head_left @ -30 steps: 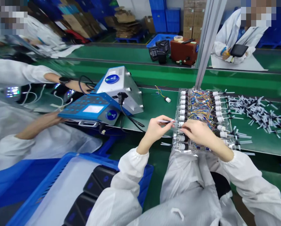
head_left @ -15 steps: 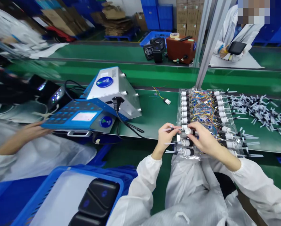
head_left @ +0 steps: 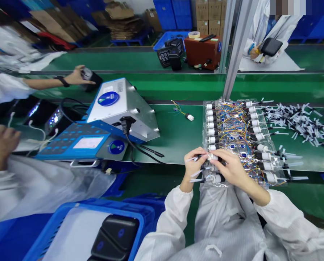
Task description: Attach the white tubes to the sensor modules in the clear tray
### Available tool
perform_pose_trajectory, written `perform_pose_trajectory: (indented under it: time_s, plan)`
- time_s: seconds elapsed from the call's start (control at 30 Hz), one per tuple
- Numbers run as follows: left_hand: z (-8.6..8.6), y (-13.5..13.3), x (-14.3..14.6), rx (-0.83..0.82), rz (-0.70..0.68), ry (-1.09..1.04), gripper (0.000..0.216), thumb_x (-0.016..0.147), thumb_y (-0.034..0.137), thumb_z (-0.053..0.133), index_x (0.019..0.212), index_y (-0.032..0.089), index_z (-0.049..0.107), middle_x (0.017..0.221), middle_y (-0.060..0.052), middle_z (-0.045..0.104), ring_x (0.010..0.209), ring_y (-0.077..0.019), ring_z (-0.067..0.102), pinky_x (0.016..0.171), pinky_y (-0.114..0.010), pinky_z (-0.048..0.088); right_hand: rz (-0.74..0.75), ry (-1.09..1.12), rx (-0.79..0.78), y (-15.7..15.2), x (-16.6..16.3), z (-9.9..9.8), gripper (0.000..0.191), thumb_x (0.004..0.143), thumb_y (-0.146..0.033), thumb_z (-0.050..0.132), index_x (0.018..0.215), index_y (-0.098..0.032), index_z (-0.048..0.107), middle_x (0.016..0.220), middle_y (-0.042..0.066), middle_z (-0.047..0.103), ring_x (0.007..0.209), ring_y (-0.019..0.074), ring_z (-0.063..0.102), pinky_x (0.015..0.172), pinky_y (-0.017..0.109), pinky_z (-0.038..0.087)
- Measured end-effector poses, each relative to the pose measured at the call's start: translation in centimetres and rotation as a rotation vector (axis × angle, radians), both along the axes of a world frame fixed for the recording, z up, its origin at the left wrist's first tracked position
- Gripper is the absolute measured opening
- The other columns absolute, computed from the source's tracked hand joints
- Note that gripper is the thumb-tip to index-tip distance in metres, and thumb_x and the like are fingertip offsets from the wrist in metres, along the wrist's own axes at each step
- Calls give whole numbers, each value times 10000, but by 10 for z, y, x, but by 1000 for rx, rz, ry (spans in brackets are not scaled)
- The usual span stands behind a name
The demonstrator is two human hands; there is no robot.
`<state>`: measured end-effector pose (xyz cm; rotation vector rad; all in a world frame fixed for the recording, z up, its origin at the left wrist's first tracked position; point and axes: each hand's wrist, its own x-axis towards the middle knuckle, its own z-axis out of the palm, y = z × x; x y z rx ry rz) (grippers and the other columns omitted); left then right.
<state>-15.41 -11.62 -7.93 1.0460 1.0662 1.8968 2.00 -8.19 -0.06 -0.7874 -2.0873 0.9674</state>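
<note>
Head view, only one here. With right hand (head_left: 229,166), pinching a white-and-black cylinder (head_left: 212,157) between thumb and fingertips, at left row of clear plastic tray (head_left: 204,125). With left hand (head_left: 193,166), pinching a black-and-white strip piece (head_left: 193,158) just left of that cylinder, white tails out leftward, fingertips right by the white end. Cannot tell about seating; covered by fingers.

Likely mid-step: working strip piece onto white end. Nearer than grip, same row: finished-looking cylinder (head_left: 216,178), strip tails out left. Beyond grip: left-row cylinders (head_left: 212,125) without visible tails, so probably not done yet. Right of grip, across thin coloured wires (head_left: 234,112): right-row cylinders (head_left: 270,177), several with tails out right. Well right of grip, past tray: pile of strip pieces (head_left: 298,121). Beyond grip and to left, on green bench (head_left: 175,134): loose wired cylinder (head_left: 189,117), outside tray.

For next move, as a judgement: hold cylinder firm with right, line up strip piece with white end, work it on with left, no tugging on wires. Check seating before release. Beware of tray sliding: seemingly overhanging bench edge toward lap.
</note>
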Motion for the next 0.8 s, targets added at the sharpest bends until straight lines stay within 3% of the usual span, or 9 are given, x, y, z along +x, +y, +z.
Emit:
perform_pose_trajectory:
  time_s: [0.27,0.8]
  plan:
    - [-2,-2,2,-60,13,-85,149,773,279,881,795,195,761,754,-40,736,752,-169,691,716,-299,556,-86,-5,-107,-1,0,-5,241,946,-320,734,1170,-232,742,1056,54,797,899,201,758,827,324,605]
    - [-7,-1,6,77,49,-1,88,793,220,873,793,221,785,734,-38,763,715,-172,701,696,-326,557,-29,-34,-38,1,-2,-5,179,971,-259,700,1138,-233,759,1108,60,801,1002,210,765,933,353,599]
